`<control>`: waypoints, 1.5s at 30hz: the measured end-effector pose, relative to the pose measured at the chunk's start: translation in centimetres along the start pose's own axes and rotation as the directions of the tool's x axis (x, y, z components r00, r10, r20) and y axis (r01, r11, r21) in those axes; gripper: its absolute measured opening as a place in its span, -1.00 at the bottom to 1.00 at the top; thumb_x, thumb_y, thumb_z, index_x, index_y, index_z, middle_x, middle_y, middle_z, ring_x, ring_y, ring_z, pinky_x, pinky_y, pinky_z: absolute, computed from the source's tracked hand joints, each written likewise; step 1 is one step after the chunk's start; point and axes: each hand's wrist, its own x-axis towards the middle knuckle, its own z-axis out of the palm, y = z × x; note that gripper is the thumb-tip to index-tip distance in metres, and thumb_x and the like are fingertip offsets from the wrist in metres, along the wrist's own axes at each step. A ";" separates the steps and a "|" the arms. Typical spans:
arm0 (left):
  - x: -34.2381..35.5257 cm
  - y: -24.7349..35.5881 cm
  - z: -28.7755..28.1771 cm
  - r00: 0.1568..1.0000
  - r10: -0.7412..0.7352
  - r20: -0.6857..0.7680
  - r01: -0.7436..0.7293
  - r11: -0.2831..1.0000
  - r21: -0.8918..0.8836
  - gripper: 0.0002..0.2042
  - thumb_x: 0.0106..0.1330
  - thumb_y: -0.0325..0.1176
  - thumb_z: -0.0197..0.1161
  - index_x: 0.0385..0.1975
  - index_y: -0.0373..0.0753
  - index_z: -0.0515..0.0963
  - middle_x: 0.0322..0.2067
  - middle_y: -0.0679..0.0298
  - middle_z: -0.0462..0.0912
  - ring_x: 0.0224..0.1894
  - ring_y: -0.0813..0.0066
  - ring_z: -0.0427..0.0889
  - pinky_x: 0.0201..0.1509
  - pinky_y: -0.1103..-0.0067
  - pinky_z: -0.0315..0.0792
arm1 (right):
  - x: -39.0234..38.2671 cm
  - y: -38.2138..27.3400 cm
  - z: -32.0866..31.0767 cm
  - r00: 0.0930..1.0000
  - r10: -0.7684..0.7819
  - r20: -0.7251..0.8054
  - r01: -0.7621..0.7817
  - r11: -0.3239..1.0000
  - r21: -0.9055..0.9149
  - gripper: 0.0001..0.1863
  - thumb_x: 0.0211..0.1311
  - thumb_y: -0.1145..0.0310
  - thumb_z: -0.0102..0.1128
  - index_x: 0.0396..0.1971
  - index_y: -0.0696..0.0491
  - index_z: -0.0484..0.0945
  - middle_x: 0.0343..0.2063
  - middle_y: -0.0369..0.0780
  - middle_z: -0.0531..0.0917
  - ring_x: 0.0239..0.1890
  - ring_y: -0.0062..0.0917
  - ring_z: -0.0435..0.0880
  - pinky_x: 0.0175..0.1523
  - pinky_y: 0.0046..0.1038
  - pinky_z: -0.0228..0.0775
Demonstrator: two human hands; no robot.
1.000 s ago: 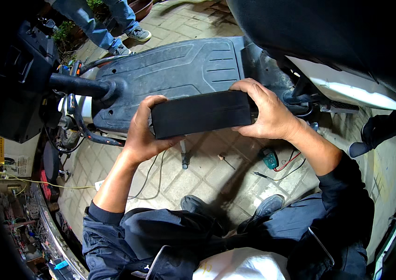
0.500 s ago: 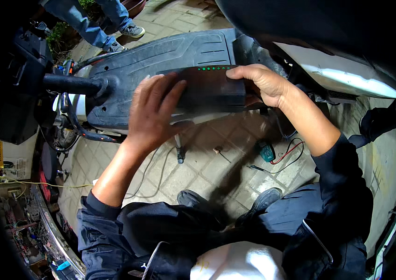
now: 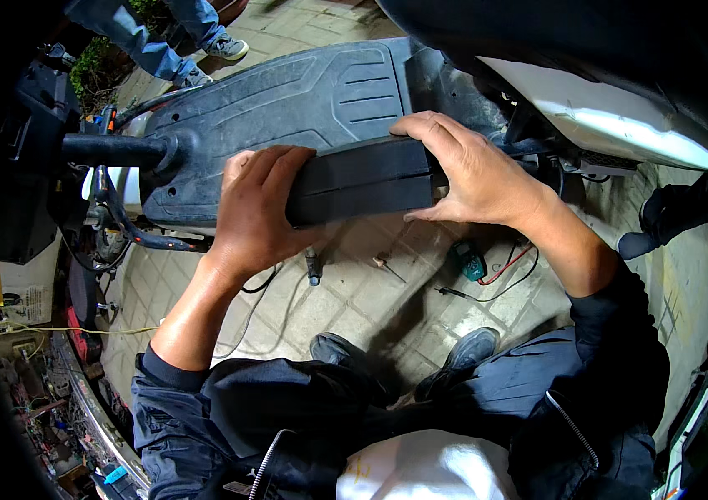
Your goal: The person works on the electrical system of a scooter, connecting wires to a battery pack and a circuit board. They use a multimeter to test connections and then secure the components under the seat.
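Observation:
A black rectangular box (image 3: 362, 179) with a groove along its side is held between my two hands over the near edge of a scooter's footboard (image 3: 271, 108). My left hand (image 3: 258, 204) grips its left end, with the fingers over the top and the thumb below. Around the right end curls my right hand (image 3: 479, 171), fingers on the upper edge and thumb underneath. No green dots show on the box's visible faces now. What is at its underside is hidden.
On the paving below lie a teal handheld meter (image 3: 467, 261) with red and black leads, a small thin tool (image 3: 389, 268) and a black cable plug (image 3: 313, 267). The scooter's steering column (image 3: 116, 150) rises at left. Another person's legs (image 3: 141, 42) stand at the far left.
The box has turned in my hands, so the face with the row of green dots is out of sight and a grooved side shows. My right hand has shifted its grip; the view moved slightly.

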 end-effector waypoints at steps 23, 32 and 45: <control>1.0 0.4 0.4 0.993 0.099 -0.060 -0.103 0.993 -0.064 -0.19 -0.44 -0.19 0.57 0.00 -0.26 0.44 -0.14 0.11 0.59 -0.06 0.13 0.56 0.12 0.30 0.27 | 0.8 -2.2 -0.5 0.998 -0.049 -0.041 0.048 0.998 -0.046 -0.24 -0.29 0.25 0.55 -0.03 0.24 0.40 -0.16 -0.04 0.53 -0.08 -0.18 0.58 0.06 -0.29 0.47; 3.1 -1.7 -0.8 0.983 -0.013 0.186 0.068 0.953 -0.294 -0.25 -0.26 -0.03 0.56 -0.04 -0.35 0.49 -0.13 0.04 0.59 -0.09 0.06 0.59 0.00 0.37 0.42 | 1.5 0.1 1.1 0.982 0.177 -0.072 -0.150 0.947 0.284 -0.39 -0.26 0.11 0.50 -0.34 0.33 0.52 -0.44 0.04 0.64 -0.36 -0.23 0.69 -0.17 -0.31 0.53; 5.2 -7.2 1.0 0.934 -0.135 0.330 0.195 0.968 -0.157 -0.44 -0.04 0.07 0.48 -0.28 -0.35 0.61 -0.40 0.02 0.66 -0.35 0.22 0.69 -0.25 0.43 0.50 | 3.9 3.5 4.6 0.940 0.340 0.038 -0.318 0.825 0.467 -0.37 -0.10 -0.02 0.46 -0.24 0.28 0.62 -0.33 -0.01 0.70 -0.26 -0.34 0.69 -0.06 -0.41 0.47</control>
